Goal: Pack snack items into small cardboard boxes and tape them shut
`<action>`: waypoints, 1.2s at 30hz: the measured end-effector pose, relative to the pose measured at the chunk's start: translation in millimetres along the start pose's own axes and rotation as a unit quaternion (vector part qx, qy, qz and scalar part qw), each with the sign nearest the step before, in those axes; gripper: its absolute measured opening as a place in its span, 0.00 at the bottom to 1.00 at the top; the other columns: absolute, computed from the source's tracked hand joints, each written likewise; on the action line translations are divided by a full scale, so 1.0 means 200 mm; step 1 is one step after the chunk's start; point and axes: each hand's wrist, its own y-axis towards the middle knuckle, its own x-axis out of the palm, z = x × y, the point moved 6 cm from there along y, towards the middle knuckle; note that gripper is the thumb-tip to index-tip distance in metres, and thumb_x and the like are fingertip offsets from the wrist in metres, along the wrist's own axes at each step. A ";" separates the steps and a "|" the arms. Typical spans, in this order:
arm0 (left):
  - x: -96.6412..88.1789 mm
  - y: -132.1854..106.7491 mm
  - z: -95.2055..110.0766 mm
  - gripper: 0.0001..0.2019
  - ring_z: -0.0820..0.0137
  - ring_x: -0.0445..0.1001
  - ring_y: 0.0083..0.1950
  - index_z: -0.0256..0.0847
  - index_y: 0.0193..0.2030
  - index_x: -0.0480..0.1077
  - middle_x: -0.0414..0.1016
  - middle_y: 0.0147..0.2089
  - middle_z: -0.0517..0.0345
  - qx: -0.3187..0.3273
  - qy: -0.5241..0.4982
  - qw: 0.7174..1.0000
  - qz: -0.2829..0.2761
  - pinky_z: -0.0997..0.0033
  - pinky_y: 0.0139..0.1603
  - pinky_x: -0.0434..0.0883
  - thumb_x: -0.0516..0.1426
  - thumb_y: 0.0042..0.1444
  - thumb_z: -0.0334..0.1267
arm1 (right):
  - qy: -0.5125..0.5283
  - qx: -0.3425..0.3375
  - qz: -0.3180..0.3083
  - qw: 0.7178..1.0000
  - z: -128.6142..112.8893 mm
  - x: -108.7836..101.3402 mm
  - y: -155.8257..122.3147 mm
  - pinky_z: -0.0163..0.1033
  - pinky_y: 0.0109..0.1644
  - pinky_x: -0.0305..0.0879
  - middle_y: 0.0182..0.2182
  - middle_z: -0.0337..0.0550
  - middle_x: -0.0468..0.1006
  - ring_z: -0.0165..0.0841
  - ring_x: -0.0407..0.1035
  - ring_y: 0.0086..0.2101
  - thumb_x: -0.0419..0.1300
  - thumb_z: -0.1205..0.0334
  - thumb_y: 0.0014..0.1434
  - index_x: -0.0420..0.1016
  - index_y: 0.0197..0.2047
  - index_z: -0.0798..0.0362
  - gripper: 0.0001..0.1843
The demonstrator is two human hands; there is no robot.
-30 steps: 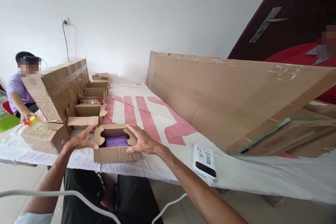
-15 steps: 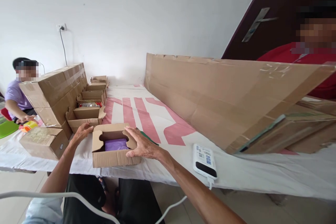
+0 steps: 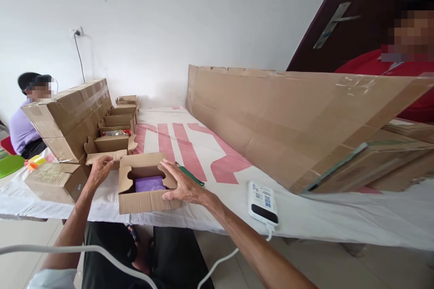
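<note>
In front of me on the table stands an open cardboard box [image 3: 145, 204] with a purple item [image 3: 150, 183] inside. My right hand [image 3: 185, 185] grips its right end, thumb at the front corner and fingers over the far side. Beyond its left end, my left hand [image 3: 100, 170] has its fingers closed at the front flap [image 3: 106, 156] of a second open cardboard box [image 3: 111, 145]. The fingertips seem to pinch this flap. A green object [image 3: 190, 175] lies behind my right hand, partly hidden by it.
More open boxes [image 3: 119, 119] line up toward the wall, one with red and silver packets [image 3: 116, 133]. Taped cartons [image 3: 68, 113] are stacked at left. A tall cardboard panel [image 3: 271, 117] stands at right, near a white cabled device [image 3: 263, 203]. Two other people sit beyond.
My left hand has moved from beside the near box up and left to the second box's flap, its fingers drawing together. My right hand stays on the near box. The person at left has turned.
</note>
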 end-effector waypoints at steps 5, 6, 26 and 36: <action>0.05 -0.20 0.16 0.19 0.54 0.79 0.58 0.45 0.50 0.79 0.79 0.56 0.49 0.122 0.048 0.991 -0.020 0.56 0.57 0.78 0.64 0.59 0.55 | 0.012 0.007 -0.001 1.000 -0.04 0.01 0.00 0.62 0.82 0.46 0.83 0.51 0.47 0.53 0.40 0.81 0.80 0.45 0.51 0.50 0.84 0.40 0.67; 0.08 -0.24 0.19 0.22 0.54 0.78 0.59 0.46 0.54 0.78 0.77 0.59 0.50 0.134 0.060 0.989 -0.035 0.55 0.59 0.78 0.66 0.58 0.54 | 0.013 0.009 -0.003 1.000 -0.05 0.02 0.00 0.62 0.83 0.45 0.83 0.52 0.47 0.53 0.39 0.81 0.80 0.45 0.51 0.50 0.84 0.40 0.67; 0.22 -0.39 0.24 0.24 0.55 0.73 0.72 0.46 0.69 0.72 0.72 0.72 0.45 0.157 0.095 0.983 0.016 0.51 0.72 0.72 0.49 0.70 0.41 | -0.019 -0.009 0.173 0.985 -0.14 0.01 0.00 0.60 0.76 0.63 0.73 0.54 0.69 0.51 0.63 0.72 0.70 0.51 0.62 0.63 0.78 0.44 0.44; 0.08 -0.50 0.37 0.12 0.43 0.72 0.72 0.42 0.41 0.79 0.81 0.64 0.41 0.195 0.292 0.928 0.127 0.42 0.65 0.74 0.53 0.67 0.34 | -0.001 0.026 0.275 0.961 -0.03 -0.11 -0.12 0.57 0.66 0.74 0.60 0.56 0.81 0.46 0.77 0.59 0.52 0.62 0.71 0.76 0.66 0.51 0.24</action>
